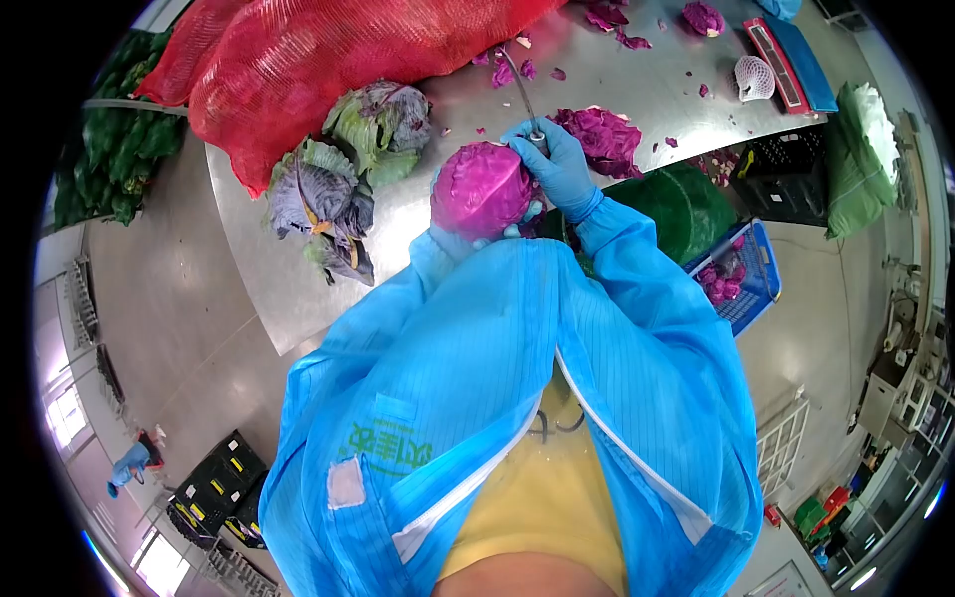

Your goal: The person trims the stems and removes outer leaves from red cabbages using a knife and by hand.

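Note:
A round purple cabbage [481,191] is held close to my chest, over the near edge of the metal table [398,231]. My left hand [461,242], in a blue glove, supports it from below and is mostly hidden behind it. My right hand [559,171], also gloved in blue, is closed round the handle of a knife [521,88] at the cabbage's right side; the thin curved blade points away from me. Loose purple leaves [601,140] lie just beyond my right hand. Two cabbages with outer leaves [380,129] [316,199] sit to the left.
Red mesh sacks [328,75] fill the table's back left. A white foam net [754,79] and a red and blue box [791,65] lie at the back right. Below the right edge are a green sack [686,207] and a blue basket [758,274] with purple pieces.

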Motion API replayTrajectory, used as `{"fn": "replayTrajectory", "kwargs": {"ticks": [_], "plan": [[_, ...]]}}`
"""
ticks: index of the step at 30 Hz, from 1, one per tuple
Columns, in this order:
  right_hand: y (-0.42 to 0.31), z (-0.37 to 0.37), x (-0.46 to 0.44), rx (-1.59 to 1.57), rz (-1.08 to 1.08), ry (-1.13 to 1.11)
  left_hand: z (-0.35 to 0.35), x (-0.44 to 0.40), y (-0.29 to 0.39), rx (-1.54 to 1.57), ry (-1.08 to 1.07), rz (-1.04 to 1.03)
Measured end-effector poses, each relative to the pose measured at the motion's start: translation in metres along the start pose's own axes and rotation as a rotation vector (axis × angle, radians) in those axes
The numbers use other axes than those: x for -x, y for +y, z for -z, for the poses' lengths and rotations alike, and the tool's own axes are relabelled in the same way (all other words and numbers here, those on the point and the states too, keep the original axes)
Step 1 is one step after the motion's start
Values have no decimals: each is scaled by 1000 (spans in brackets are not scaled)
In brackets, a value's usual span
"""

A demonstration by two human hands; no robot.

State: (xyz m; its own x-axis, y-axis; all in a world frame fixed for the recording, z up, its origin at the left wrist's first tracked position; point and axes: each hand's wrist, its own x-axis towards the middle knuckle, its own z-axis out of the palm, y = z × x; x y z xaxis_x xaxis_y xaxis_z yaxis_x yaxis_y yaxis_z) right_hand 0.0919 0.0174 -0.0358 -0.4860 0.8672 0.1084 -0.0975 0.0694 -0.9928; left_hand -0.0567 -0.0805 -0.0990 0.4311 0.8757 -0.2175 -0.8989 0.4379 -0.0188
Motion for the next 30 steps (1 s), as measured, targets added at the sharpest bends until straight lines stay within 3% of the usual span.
{"fn": "replayTrajectory", "kwargs": {"ticks": [1, 3, 4, 6, 8, 11, 13, 14, 15, 17, 19, 20, 21, 23, 25, 27, 28, 30], "plan": [[1, 0, 1, 0, 0, 1, 12, -2, 5, -113, 70, 5], [2, 1, 2, -61, -240, 50, 28, -5, 14, -543, 187, 8], [6, 0, 1, -59, -236, 57, 4, 1, 12, -905, 50, -143], [15, -4, 1, -247, -199, 127, -18, 6, 8, -1258, -102, -302], [17, -6, 2, -261, -202, 157, -23, 7, 8, -48, -137, 1], [33, -5, 2, -258, -198, 190, -12, 2, 12, -17, -330, 58], [33, 0, 1, -233, -187, 201, -40, 8, 0, 113, -255, 33], [27, 7, 1, -322, -332, 288, -49, 9, -4, 244, -177, 5], [22, 14, 2, -414, -477, 377, -47, 9, -3, 244, -177, 12], [14, 23, 1, -358, -438, 387, -32, 4, 7, 170, -279, 18], [-4, 20, 11, 47, -347, 260, -8, 17, 8, 115, -350, 18], [-4, 25, 13, 89, -344, 179, 1, 17, 14, 74, -399, 23], [-11, 26, 12, 93, -328, 182, 3, 15, 19, 48, -410, 24], [-27, 24, 18, -191, -366, 27, 1, 16, 21, 27, -367, 18], [-34, 20, 14, -178, -291, -81, -6, 16, 16, 42, -296, 7], [-44, 15, 8, -72, -150, -342, -14, 15, 9, 68, -220, 2], [-49, 17, 6, -153, -373, -382, -16, 14, 6, 75, -187, -3], [-41, 11, 10, -115, -285, -281, -17, 13, 2, 54, -141, -11]]}}
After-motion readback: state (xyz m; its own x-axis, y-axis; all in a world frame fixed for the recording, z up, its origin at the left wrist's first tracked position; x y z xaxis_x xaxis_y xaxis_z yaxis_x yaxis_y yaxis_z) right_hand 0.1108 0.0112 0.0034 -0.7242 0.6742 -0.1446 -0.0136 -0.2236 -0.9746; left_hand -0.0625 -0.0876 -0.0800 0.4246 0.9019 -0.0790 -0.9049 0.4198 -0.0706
